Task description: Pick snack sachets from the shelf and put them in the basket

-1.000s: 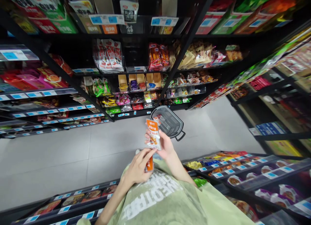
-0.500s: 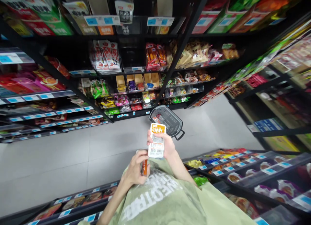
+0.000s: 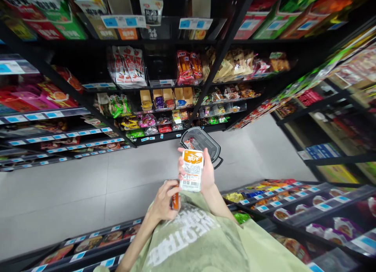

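My right hand (image 3: pixel 208 177) holds up a flat white food pack (image 3: pixel 192 174) with an orange band at its top and small print below. Fingers wrap its left edge, and the thumb lies along the right side. To the left and a little lower, my left hand (image 3: pixel 163 201) is closed around an orange-labelled pack (image 3: pixel 175 200), seen nearly edge-on in front of my shirt. Much of that pack is hidden by the fingers. Beyond the right hand, a grey shopping basket (image 3: pixel 212 146) rests on the floor with some red and clear packets in it.
Dark shelves (image 3: pixel 164 41) of snack packets and boxes stand ahead, with price tags along their edges. More shelving (image 3: pixel 323 127) rises on the right. Low racks (image 3: pixel 282 203) run close beside me at the lower right and lower left. Grey floor tiles (image 3: pixel 88 186) lie between.
My right thumb has shifted off the white pack's front to its right side, leaving more of the printed face showing. The left hand has barely moved.
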